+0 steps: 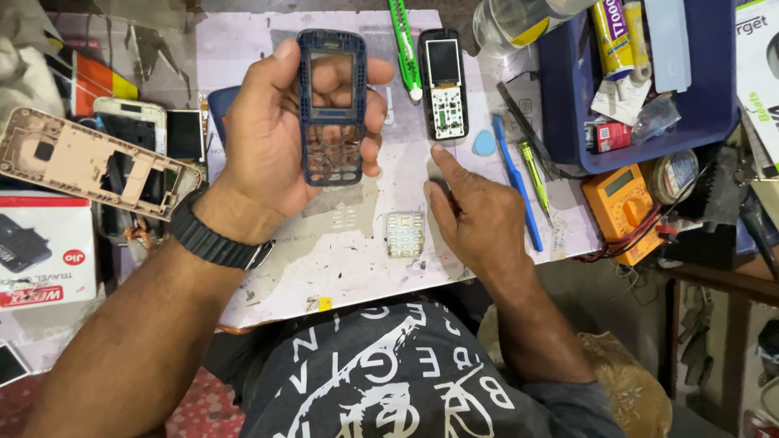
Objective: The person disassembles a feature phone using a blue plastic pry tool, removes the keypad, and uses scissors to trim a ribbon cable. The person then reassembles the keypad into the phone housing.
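The white work mat (357, 259) lay stained under both hands. The left hand (280, 142) was curled around a dark blue phone front frame (332, 105), gripping its sides and holding it upright above the mat. The right hand (475, 212) rested loosely open on the mat, forefinger pointing at the stripped phone body (444, 85). A small keypad (405, 234) lay just beside it.

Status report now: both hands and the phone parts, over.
Left hand grips blue phone frame. Right hand empty, fingertip by bare phone board. Keypad lies loose between.
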